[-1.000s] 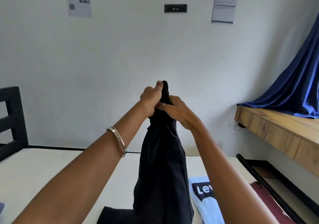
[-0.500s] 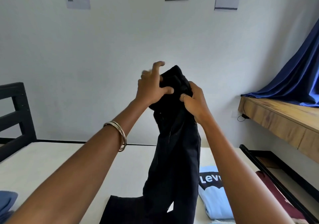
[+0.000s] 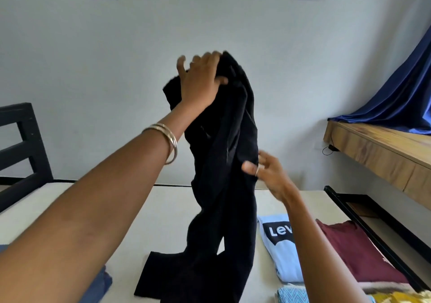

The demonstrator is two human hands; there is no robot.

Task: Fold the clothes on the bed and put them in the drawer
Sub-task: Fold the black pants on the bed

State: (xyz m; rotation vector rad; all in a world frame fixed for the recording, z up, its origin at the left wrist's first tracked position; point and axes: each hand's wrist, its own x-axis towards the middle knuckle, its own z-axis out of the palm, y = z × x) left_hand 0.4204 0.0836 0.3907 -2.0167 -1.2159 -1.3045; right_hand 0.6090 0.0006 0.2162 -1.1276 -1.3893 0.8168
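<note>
High above the middle of the bed (image 3: pixel 70 200), my left hand (image 3: pixel 200 81) gripped the top of a pair of black trousers (image 3: pixel 224 162), thumb pressed into the cloth while the other fingers spread over the bunched waist. A metal bangle (image 3: pixel 169 142) sat on that wrist. Lower and to the right, my right hand (image 3: pixel 268 172) was loose, fingers parted, its thumb just touching the hanging cloth's right edge without clasping it. From the raised grip the trousers hung twisted, and their lower ends lay crumpled on the mattress near its front edge. Toward the bed's right edge lay a folded light blue T-shirt (image 3: pixel 282 251) with a printed logo, and beside it a folded maroon garment (image 3: pixel 356 253). At the front right corner I could see patterned blue and yellow cloth. Beyond the right edge ran a wooden ledge (image 3: pixel 382 153) with a blue curtain (image 3: pixel 401 92) pooled on it. No drawer was visible. I judged this the straightening step, before any fold: next, the right hand needed to catch the waistband's free side so the legs could hang aligned.
</note>
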